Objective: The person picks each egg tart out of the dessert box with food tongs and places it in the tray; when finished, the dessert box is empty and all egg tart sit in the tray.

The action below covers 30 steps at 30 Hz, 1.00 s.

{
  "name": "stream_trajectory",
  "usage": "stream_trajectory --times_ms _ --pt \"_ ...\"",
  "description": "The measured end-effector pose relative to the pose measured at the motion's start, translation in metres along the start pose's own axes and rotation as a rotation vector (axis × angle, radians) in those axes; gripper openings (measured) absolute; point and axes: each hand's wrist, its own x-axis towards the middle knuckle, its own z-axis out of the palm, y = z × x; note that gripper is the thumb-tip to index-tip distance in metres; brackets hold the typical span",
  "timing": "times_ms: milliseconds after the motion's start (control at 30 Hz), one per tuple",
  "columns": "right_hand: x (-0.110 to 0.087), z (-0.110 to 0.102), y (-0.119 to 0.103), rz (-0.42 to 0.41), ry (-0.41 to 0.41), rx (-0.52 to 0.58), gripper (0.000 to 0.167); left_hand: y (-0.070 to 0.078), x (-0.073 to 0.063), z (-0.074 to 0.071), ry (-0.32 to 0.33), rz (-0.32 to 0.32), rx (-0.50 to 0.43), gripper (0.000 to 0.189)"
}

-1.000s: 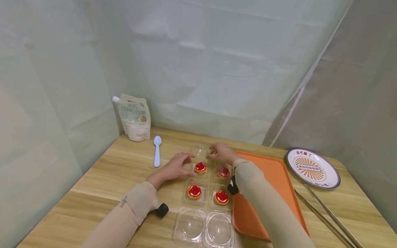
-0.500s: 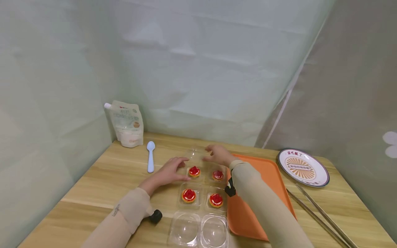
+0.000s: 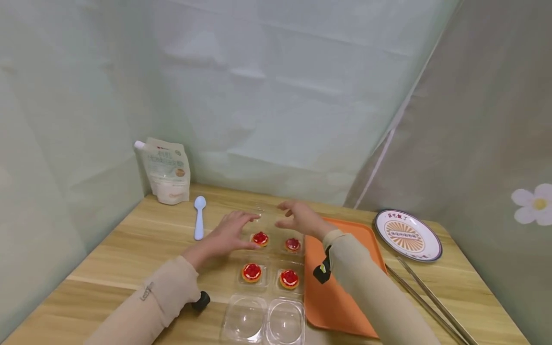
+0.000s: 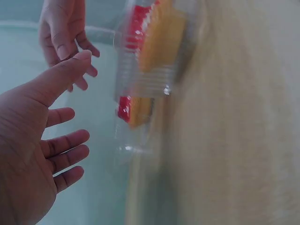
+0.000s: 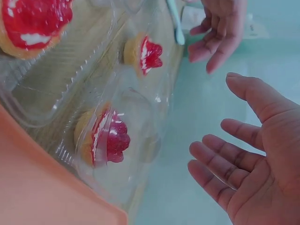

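My left hand (image 3: 226,235) hovers beside the back-left tart (image 3: 259,238), fingers spread and nothing held. Across from it, my right hand (image 3: 299,218) is raised above and behind the back-right tart (image 3: 293,245), its fingers apart and its palm bare. Both palms face each other, as the right wrist view shows with the left hand (image 5: 218,33) opposite. A clear lid (image 5: 140,110) lies over the back-right tart in that view. The front-left tart (image 3: 251,272) and front-right tart (image 3: 289,279) sit in clear plastic boxes, their lids (image 3: 245,318) folded out toward me.
An orange tray (image 3: 334,297) lies right of the boxes. Beyond it are a patterned plate (image 3: 408,235) and long metal tongs (image 3: 431,299). A pale blue spoon (image 3: 199,218) and a spouted pouch (image 3: 166,171) stand to the left. Cloth walls (image 3: 267,110) enclose the table.
The head view has turned right, so everything shifts left in it. The left fingers are slightly higher against the back-left tart. Both hands stay apart; the tarts keep their places.
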Motion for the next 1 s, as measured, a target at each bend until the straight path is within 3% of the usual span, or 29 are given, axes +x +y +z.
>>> stream_trajectory --times_ms 133,400,767,1000 --pt "-0.009 -0.003 -0.001 -0.006 0.003 -0.009 0.054 0.009 0.006 -0.003 -0.037 0.068 0.087 0.077" --pt "-0.022 -0.008 0.004 0.019 0.023 0.012 0.054 0.024 0.022 -0.002 -0.093 0.111 0.181 0.071" --pt "-0.036 0.005 0.016 -0.046 0.021 -0.151 0.053 0.029 0.047 0.017 -0.202 0.15 0.231 0.079" --pt "-0.04 0.013 0.025 0.03 -0.021 -0.261 0.063 0.032 0.059 0.027 -0.238 0.162 0.246 0.082"
